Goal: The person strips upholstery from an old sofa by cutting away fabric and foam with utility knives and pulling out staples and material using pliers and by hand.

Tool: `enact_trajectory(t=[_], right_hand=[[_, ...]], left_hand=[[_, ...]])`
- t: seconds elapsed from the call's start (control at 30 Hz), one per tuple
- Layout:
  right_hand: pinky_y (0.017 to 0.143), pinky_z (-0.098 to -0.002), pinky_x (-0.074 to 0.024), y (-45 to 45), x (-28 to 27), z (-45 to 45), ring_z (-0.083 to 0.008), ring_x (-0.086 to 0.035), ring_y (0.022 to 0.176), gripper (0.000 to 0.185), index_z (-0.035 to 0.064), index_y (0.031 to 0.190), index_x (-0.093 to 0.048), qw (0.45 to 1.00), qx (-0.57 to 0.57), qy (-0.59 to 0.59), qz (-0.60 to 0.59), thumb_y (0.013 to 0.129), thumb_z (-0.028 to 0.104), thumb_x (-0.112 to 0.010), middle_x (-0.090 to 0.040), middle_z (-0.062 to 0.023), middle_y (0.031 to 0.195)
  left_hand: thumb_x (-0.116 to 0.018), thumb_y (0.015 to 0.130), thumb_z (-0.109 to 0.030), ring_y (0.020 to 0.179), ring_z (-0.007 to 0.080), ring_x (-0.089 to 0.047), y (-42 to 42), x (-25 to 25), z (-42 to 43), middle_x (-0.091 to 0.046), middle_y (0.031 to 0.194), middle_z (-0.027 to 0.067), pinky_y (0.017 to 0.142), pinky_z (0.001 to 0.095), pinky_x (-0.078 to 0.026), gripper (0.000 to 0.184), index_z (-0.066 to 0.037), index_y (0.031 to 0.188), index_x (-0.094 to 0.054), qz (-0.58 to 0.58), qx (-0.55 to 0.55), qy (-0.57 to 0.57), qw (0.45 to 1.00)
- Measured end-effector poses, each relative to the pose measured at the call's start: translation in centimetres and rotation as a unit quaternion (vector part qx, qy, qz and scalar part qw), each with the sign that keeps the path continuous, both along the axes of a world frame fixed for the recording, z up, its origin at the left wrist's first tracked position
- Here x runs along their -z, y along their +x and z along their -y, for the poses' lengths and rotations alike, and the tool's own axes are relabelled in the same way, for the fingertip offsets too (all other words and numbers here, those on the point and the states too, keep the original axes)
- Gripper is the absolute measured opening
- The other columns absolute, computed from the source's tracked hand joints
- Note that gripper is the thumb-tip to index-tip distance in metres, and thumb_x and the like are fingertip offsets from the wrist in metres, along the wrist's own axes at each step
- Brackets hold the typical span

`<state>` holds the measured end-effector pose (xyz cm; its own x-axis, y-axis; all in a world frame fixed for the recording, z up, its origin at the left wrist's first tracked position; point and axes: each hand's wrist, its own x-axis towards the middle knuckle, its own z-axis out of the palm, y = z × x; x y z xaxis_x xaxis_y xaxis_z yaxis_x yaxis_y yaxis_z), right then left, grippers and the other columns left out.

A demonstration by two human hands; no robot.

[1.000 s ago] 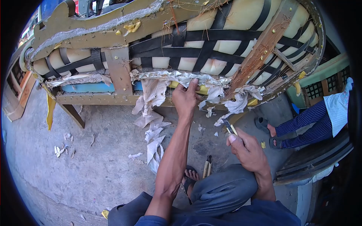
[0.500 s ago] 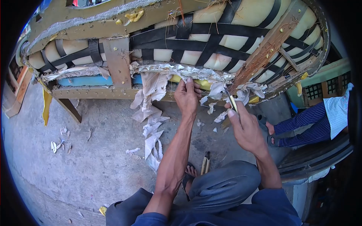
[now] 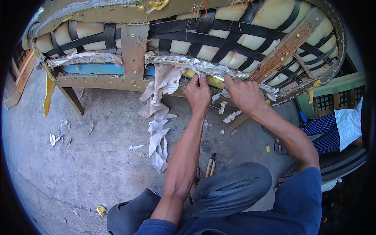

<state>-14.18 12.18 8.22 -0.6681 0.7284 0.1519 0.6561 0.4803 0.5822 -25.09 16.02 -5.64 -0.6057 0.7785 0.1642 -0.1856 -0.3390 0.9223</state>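
A sofa frame (image 3: 135, 51) lies tipped before me, its underside crossed by black webbing straps (image 3: 188, 37) over pale cushions. Along its lower rail runs a ragged strip of torn white fabric (image 3: 180, 61), with yellow foam (image 3: 214, 81) showing below it. My left hand (image 3: 197, 94) pinches the edge of this fabric, thumb and fingers pressed together. Just to its right, my right hand (image 3: 246, 96) is closed with curled fingers against the same strip. What it holds is hidden behind the fingers; no tool shows there.
Pincers with pale handles (image 3: 211, 164) lie on the concrete floor (image 3: 105, 145) near my foot. Long fabric scraps (image 3: 158, 141) hang from the rail to the floor. At right are another person's striped trousers (image 3: 321, 131) and a green wooden frame (image 3: 333, 94). A sofa leg (image 3: 72, 101) juts down at left.
My right hand has moved up to the torn fabric, beside my left. The slim tool with a pale handle that it held is out of sight. My left hand keeps its pinch.
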Motion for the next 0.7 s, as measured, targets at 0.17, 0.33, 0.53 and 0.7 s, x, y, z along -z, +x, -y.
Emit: enact_trajectory(t=[0.17,0.33,0.53,0.7], right_hand=[[0.049,-0.0429,-0.0553,0.1,0.6,-0.4,-0.0337,-0.071,0.060,0.021,0.0057,0.103,-0.051,1.000,0.013,0.012,0.002,0.101,0.027,-0.053,-0.068,-0.0167,0.075],[0.049,-0.0437,-0.0557,0.5,1.5,-1.1,-0.0349,-0.071,0.061,0.015,0.0069,0.105,-0.047,0.999,0.034,0.031,0.008,0.095,0.013,-0.056,-0.068,-0.0168,0.075],[0.054,-0.0480,-0.0566,2.0,1.4,-1.0,-0.0360,-0.071,0.062,0.021,0.0077,0.106,-0.045,0.998,0.045,0.046,0.028,0.090,0.008,-0.058,-0.068,-0.0155,0.071],[0.058,-0.0558,-0.0520,7.6,-0.1,3.5,-0.0425,-0.068,0.065,0.015,0.0062,0.101,-0.049,0.994,0.099,0.012,-0.051,0.097,0.018,-0.056,-0.066,-0.0215,0.070]], left_hand=[[-0.059,0.098,-0.026,0.054,0.0078,-0.045,0.2,1.0,-0.6,-0.053,0.059,0.0004,0.050,0.0285,-0.035,0.032,0.000,0.081,-0.064,0.059,0.054,0.032,0.996],[-0.059,0.096,-0.026,0.056,0.0152,-0.049,-0.9,0.2,-0.1,-0.056,0.061,0.0082,0.056,0.0343,-0.039,0.031,0.001,0.081,-0.065,0.020,0.052,0.002,0.998],[-0.060,0.093,-0.024,0.058,0.0286,-0.053,-3.1,-0.5,1.6,-0.060,0.064,0.0191,0.062,0.0427,-0.044,0.028,0.002,0.083,-0.066,-0.076,0.041,-0.020,0.996],[-0.062,0.094,-0.030,0.062,0.0192,-0.055,-3.4,0.2,0.2,-0.064,0.069,0.0129,0.064,0.0365,-0.045,0.031,0.000,0.091,-0.069,-0.081,0.055,-0.053,0.994]])
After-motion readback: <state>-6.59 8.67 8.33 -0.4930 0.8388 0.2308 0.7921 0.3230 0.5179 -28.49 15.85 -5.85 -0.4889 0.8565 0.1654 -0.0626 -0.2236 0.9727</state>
